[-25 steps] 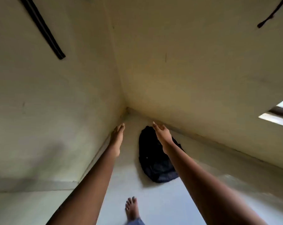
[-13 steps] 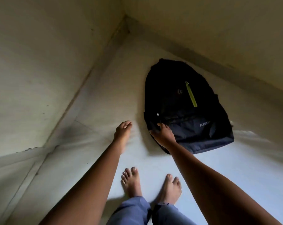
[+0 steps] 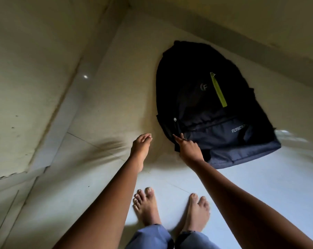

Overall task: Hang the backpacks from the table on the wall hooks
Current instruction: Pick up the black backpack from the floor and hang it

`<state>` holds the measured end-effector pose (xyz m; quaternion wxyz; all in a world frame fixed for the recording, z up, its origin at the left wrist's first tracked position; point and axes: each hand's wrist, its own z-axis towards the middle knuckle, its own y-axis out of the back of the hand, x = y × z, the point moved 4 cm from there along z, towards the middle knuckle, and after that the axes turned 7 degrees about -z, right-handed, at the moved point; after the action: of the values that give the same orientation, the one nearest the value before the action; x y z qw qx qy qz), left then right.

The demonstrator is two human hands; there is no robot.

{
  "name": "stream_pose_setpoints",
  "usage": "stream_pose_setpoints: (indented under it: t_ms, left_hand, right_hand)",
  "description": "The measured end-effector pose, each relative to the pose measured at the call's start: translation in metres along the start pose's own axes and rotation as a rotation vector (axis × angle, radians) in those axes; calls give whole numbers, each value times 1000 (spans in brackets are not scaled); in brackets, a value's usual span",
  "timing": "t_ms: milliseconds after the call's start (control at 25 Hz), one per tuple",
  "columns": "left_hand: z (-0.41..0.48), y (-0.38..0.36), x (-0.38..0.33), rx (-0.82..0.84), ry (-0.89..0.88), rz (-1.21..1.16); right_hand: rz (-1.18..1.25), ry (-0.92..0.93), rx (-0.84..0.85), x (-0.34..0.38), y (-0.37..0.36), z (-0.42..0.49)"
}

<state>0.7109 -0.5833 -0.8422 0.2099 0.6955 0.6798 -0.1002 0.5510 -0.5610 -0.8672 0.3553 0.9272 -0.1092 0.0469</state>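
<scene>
A black backpack [image 3: 209, 108] with a lime-green zip stripe and a dark blue lower pocket lies flat on the floor in the corner of the room. My right hand [image 3: 189, 150] reaches down to its near left corner, and the index finger and thumb lie straight on the fabric. The other fingers are hidden under the hand. My left hand [image 3: 141, 146] hovers left of the bag over the bare floor, its fingers loosely bent and holding nothing. No hooks or table are in view.
Two pale walls [image 3: 26, 69] meet in the corner just beyond the bag. My bare feet [image 3: 146, 205] stand on the light tiled floor [image 3: 268, 194] close in front of it.
My view dropped from the walls to the floor corner. Both arms came down, and my right hand went from the bag's top to its near left corner.
</scene>
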Motion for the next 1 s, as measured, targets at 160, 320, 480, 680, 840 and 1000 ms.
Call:
stream_pose_setpoints:
  t_ms: [160, 320, 480, 680, 840, 1000]
  left_hand:
    - [-85, 8, -49, 33, 41, -109]
    - [-207, 10, -108, 48, 115, -274]
    - [-342, 14, -158, 193, 185, -396]
    - [-471, 31, -163, 202, 146, -198]
    - [-520, 49, -149, -69, -32, -65]
    - [-554, 56, -147, -22, -173, -75]
  right_hand:
    - [320, 23, -94, -4, 101, -76]
    - [522, 89, -171, -1, 204, -184]
    - [772, 255, -145, 18, 276, -307]
    - [1003, 379, 39, 64, 291, -437]
    - [1104, 294, -18, 74, 285, -498]
    - [1293, 157, -124, 68, 289, -528]
